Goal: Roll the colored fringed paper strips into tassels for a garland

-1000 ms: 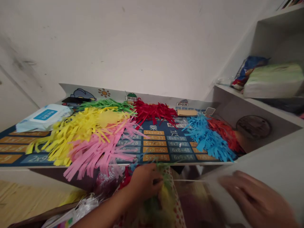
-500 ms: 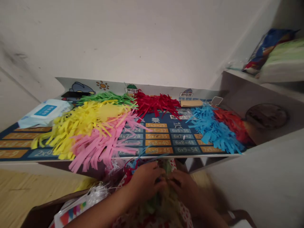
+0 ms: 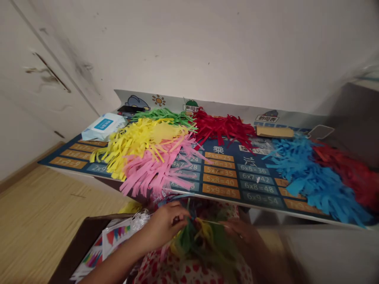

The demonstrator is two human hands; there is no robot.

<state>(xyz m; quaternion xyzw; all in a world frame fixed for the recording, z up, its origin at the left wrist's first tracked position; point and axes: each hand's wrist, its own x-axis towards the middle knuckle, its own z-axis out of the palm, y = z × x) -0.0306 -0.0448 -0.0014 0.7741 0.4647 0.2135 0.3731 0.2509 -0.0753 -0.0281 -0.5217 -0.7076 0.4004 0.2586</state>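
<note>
My left hand (image 3: 166, 223) is closed in a pinch on a bundle of mixed-colour paper strips (image 3: 201, 242) held over my lap, just below the table's front edge. My right hand (image 3: 241, 232) is blurred; its fingers seem closed on the right side of the same bundle, where a thin string (image 3: 211, 223) runs between the two hands. Green, yellow and red strips hang down from the bundle.
A low table with a multiplication-chart mat (image 3: 225, 179) carries heaps of cut strips: yellow (image 3: 139, 140), pink (image 3: 156, 167), green (image 3: 162, 115), red (image 3: 222, 126), blue (image 3: 308, 173) and red-orange (image 3: 346, 167). A wet-wipes pack (image 3: 103, 126) and a phone (image 3: 130, 109) lie at the back left. A brown box (image 3: 79, 244) of coloured sheets sits on the floor.
My right hand came in from the far right to meet the left hand on the bundle. The camera swung left, so the shelf at the right dropped out of view.
</note>
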